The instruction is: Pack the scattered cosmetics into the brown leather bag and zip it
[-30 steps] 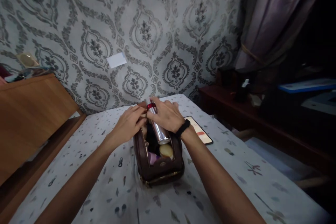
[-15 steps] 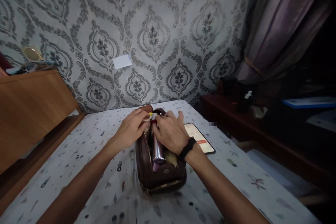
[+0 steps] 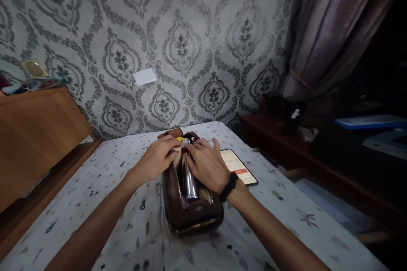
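A dark brown zippered pouch lies unzipped on the patterned cloth, its gold zipper edges spread apart. Inside rests a shiny silver cylindrical bottle, lengthwise, with a dark red band near its far end. My right hand, wearing a black wristband, has its fingers curled over the bottle's far part. My left hand pinches the pouch's left edge near the far end; its fingertips are partly hidden. Something yellow shows between the hands, and a pale item sits beside the bottle.
A phone with a lit screen lies right of the pouch. On the left stands a wooden cabinet with items on top. A dark red shelf runs along the right, below a tied curtain. Patterned wallpaper rises behind.
The silver bottle has shifted slightly within the pouch, and less of the lavender item by its near end shows. Both hands keep nearly the same places; the view has turned slightly.
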`<state>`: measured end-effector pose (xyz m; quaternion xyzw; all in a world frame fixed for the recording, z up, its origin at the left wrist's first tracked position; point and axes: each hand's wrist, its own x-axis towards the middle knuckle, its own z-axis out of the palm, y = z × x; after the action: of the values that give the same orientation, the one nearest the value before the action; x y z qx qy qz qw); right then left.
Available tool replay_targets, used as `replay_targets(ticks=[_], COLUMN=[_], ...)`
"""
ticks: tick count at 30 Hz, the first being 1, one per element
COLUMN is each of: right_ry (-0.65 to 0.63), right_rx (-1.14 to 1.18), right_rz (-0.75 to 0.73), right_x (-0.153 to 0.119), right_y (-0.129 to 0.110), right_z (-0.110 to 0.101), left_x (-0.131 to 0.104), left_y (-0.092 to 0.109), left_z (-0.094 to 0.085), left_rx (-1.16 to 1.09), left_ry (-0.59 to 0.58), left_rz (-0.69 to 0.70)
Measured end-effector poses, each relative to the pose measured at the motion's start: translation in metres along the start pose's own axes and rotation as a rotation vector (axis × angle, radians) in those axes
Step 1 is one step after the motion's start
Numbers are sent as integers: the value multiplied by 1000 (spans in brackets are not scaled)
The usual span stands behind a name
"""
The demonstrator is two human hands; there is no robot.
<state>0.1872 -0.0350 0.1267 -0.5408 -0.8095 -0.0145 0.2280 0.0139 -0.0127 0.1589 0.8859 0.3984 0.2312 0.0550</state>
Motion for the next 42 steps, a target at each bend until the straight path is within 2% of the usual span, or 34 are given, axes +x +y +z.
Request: replay_targets(ticks=[4, 10, 15, 23, 30, 33, 36, 38, 40, 42], right_ry=[-5, 7, 27, 81, 102, 207, 324, 300, 241, 175], right_rx=[-6, 25, 46, 81, 159, 310, 540, 734, 807, 866], right_rz=[-10, 3, 14, -20, -54, -66, -22, 60, 111, 147], right_x=[-2, -1, 1, 2, 1, 5, 22, 41, 66, 91], right_y=[1, 1, 3, 9, 12, 23, 42, 56, 67, 75], right_z=[0, -1, 1, 7, 7, 9, 16, 23, 32, 42], left_x=[-2, -6, -4, -2, -8, -9, 4, 18, 33, 46], left_y=[0, -10, -14, -6, -11, -25, -52, -75, -96, -114], left_z=[2, 8, 9, 3, 6, 9, 18, 27, 37, 48], left_rx=[-3, -72, -67, -99, -159, -247, -418, -610, -707, -777], left_ry=[-4, 93, 67, 32, 83, 145, 315, 428, 446, 415], left_rz=[7, -61, -27, -29, -50, -101, -269, -478, -614, -697])
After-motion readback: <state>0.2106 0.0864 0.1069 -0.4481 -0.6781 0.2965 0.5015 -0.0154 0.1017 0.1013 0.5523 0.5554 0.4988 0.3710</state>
